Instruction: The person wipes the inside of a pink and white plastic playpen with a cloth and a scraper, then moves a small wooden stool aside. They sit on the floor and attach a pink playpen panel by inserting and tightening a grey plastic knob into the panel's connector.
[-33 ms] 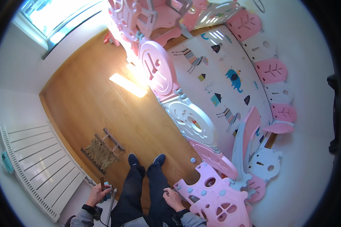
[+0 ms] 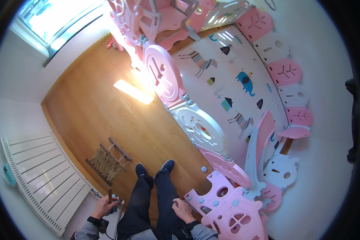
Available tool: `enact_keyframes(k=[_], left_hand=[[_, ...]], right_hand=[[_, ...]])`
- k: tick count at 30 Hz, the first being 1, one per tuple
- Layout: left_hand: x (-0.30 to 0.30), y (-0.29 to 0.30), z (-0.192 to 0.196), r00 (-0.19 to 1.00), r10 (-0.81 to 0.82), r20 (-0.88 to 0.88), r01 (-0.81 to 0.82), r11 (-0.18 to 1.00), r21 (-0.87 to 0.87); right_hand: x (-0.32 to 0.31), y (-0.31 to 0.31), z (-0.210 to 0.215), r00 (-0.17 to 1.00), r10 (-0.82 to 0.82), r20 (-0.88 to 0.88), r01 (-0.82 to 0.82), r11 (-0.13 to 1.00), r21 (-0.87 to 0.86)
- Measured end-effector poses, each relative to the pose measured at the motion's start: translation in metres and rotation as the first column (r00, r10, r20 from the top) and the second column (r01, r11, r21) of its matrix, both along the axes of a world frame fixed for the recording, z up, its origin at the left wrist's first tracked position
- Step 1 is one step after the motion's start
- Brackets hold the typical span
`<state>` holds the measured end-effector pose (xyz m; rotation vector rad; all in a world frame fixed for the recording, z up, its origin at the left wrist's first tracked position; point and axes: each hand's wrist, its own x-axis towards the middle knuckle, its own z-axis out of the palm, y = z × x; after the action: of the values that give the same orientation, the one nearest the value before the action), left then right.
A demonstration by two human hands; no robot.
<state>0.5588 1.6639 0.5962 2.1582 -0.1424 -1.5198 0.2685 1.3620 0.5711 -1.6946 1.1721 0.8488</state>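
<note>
One small brown stick [image 2: 110,195] upright in the left hand's [image 2: 103,207] clenched grip; right hand [image 2: 183,209] loose, holding nothing, on the thigh.

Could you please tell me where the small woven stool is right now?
The woven stool stands on the wooden floor, lower left in the head view, between the white radiator and the person's feet.

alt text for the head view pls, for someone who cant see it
Seen from above, a person in dark trousers stands on a wooden floor, left hand gripping a thin brown stick, right hand resting on the thigh. A pink and white plastic playpen fence runs to the right around a picture mat; a small woven stool and white radiator lie left.
</note>
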Motion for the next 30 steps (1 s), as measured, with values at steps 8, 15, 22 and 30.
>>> enact_keyframes(k=[8, 15, 22, 30], left_hand=[[0.008, -0.053, -0.011, 0.744, -0.640, -0.191, 0.650, 0.760, -0.015], [0.052, -0.141, -0.022, 0.814, -0.575, -0.081, 0.580, 0.799, 0.162], [0.114, -0.179, -0.026, 0.775, -0.632, -0.009, 0.627, 0.766, 0.143], [0.219, -0.209, -0.054, 0.642, -0.753, -0.144, 0.764, 0.614, 0.199]], right_hand=[[-0.026, -0.017, 0.001, 0.995, 0.076, -0.057, -0.070, 0.992, 0.103], [-0.014, -0.059, -0.001, 0.992, -0.041, -0.123, 0.058, 0.988, 0.140], [0.001, -0.076, -0.017, 0.964, -0.263, -0.050, 0.268, 0.950, 0.159], [0.057, -0.057, -0.011, 0.786, -0.614, 0.075, 0.594, 0.783, 0.185]])
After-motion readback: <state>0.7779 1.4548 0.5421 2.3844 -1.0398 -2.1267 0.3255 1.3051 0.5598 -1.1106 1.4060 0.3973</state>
